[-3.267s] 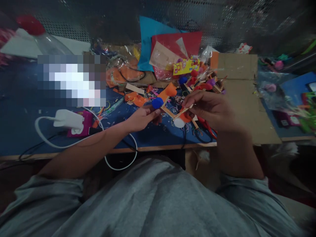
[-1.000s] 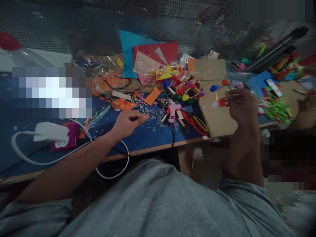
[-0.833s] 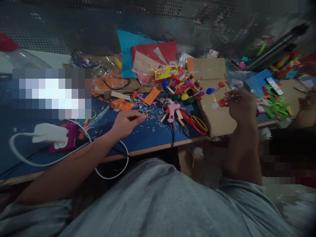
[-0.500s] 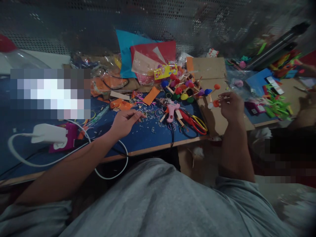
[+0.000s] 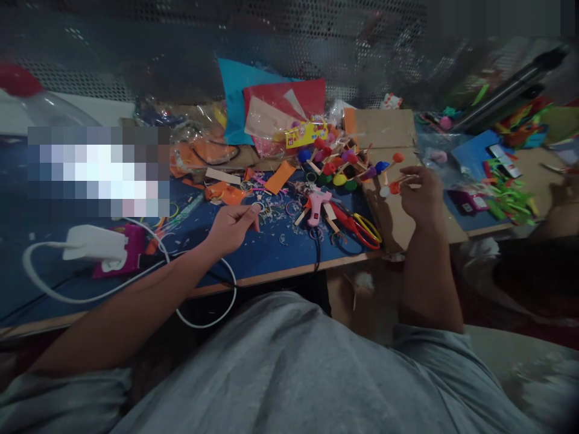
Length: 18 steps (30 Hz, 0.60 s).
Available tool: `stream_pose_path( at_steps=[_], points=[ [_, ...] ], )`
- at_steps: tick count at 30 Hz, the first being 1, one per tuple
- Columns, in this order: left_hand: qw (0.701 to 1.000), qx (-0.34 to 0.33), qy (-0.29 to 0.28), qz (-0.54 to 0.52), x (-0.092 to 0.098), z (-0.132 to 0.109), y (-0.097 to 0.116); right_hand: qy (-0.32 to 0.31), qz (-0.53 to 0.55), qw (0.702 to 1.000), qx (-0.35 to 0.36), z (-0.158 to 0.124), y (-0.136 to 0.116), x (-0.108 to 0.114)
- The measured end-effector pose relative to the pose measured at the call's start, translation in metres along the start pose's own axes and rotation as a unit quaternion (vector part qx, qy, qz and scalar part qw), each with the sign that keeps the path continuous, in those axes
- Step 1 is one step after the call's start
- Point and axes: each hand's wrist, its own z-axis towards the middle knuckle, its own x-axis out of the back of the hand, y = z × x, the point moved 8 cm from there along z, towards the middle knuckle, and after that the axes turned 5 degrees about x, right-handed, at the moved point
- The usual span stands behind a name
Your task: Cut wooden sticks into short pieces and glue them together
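- Right hand (image 5: pixel 421 196) pinches stick craft (image 5: pixel 395 187) over cardboard (image 5: pixel 400 226).
- Left hand (image 5: pixel 230 230) narrow, above table (image 5: pixel 271 256); cannot tell if holding anything.
- Glue gun (image 5: pixel 318 206) between hands.

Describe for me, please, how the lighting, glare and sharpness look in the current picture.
Head view: dim overall, with bright glints on the clear plastic; a white mosaic patch hides detail at left. Head view: a shadow darkens the cardboard near the right hand; the bottle at the left edge looks soft.
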Motion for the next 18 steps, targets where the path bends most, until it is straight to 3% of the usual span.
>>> stream_pose_path(
  at_steps=[4, 10, 14, 18],
  points=[
    [1.000, 0.000, 0.000, 0.000, 0.000, -0.001, -0.003, 0.067, -0.040, 0.994, -0.070, -0.010, 0.000, 0.016],
    [0.999, -0.015, 0.027, -0.014, 0.005, 0.001, -0.005, 0.109, -0.102, 0.985, -0.088, -0.003, -0.024, 0.032],
    [0.999, -0.023, 0.035, -0.022, 0.008, 0.004, -0.006, 0.121, -0.154, 0.980, -0.045, 0.012, -0.060, 0.032],
    [0.999, -0.021, 0.034, -0.019, 0.008, 0.003, -0.005, 0.134, -0.148, 0.979, 0.051, 0.028, -0.119, 0.030]
  ],
)
